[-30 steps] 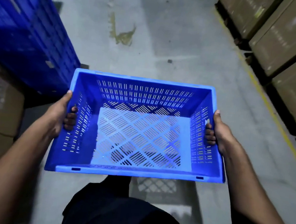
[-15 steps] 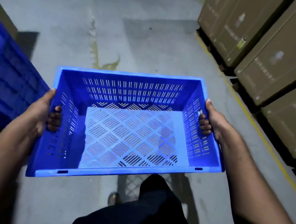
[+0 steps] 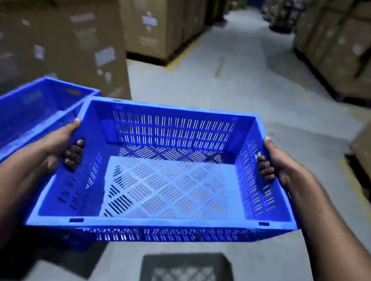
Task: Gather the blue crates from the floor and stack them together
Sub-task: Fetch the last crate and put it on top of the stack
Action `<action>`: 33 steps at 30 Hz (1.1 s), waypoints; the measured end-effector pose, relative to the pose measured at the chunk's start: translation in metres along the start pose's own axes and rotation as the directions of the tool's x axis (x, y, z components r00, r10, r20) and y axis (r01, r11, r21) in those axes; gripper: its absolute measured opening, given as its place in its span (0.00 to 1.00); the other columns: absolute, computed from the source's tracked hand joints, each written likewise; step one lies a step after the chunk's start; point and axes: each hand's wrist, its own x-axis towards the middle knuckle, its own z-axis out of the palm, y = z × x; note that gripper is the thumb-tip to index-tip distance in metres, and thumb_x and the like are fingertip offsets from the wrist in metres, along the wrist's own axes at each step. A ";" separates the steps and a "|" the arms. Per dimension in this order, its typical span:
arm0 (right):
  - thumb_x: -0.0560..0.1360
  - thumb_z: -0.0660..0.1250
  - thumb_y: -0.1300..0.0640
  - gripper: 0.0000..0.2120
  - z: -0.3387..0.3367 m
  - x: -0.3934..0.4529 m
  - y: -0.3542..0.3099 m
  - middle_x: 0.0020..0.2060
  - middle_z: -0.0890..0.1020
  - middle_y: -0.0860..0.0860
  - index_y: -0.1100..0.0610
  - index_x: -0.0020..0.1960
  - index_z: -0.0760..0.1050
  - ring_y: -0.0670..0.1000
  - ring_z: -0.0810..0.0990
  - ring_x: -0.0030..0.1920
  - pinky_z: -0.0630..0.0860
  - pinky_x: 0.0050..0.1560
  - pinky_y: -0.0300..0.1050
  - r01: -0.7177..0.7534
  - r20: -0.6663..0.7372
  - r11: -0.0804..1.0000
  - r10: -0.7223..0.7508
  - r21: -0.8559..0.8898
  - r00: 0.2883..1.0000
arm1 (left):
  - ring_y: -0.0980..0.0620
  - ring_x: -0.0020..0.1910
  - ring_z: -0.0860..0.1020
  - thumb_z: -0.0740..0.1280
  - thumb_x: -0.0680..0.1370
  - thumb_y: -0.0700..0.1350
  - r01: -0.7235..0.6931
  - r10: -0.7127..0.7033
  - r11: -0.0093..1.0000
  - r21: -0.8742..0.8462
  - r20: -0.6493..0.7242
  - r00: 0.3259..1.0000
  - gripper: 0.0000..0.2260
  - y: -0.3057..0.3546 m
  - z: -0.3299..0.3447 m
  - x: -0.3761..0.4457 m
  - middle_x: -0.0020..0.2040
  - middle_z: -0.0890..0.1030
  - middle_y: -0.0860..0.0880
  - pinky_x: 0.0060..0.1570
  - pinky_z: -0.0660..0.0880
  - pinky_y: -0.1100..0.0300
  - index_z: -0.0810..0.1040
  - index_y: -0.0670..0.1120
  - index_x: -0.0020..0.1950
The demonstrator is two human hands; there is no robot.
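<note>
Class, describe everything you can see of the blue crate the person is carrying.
The carried crate looks like bright blue moulded plastic: rectangular, open-topped and empty, with slotted walls and a lattice floor. It is held off the floor, roughly level. The left hand and right hand grip its short ends, fingers curling through the handle holes. Another blue crate sits just beyond its left corner; contact is unclear.
</note>
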 end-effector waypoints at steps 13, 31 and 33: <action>0.76 0.48 0.29 0.29 0.276 0.223 -0.343 0.21 0.60 0.46 0.54 0.35 0.61 0.43 0.56 0.16 0.54 0.16 0.32 0.324 0.477 0.903 -0.161 -0.282 0.864 | 0.59 0.13 0.58 0.55 0.75 0.69 -0.265 0.144 0.907 -0.328 -0.349 0.926 0.25 0.199 -0.166 0.031 0.19 0.59 0.54 0.14 0.56 0.71 0.61 0.49 0.33; 0.80 0.49 0.49 0.21 0.725 0.379 -0.429 0.24 0.73 0.53 0.61 0.38 0.70 0.47 0.63 0.18 0.59 0.20 0.33 0.506 0.846 0.764 0.095 -0.400 0.525 | 0.58 0.14 0.59 0.52 0.82 0.54 -0.531 -0.118 0.750 -0.394 -0.870 0.479 0.19 0.168 -0.318 0.084 0.21 0.63 0.51 0.15 0.55 0.72 0.67 0.42 0.38; 0.81 0.48 0.52 0.19 0.752 0.393 -0.423 0.27 0.74 0.55 0.61 0.41 0.70 0.48 0.66 0.19 0.63 0.20 0.34 0.479 0.843 0.773 0.130 -0.416 0.522 | 0.58 0.15 0.60 0.51 0.83 0.52 -0.533 -0.165 0.754 -0.384 -0.896 0.412 0.18 0.163 -0.328 0.094 0.22 0.65 0.50 0.15 0.56 0.72 0.68 0.42 0.39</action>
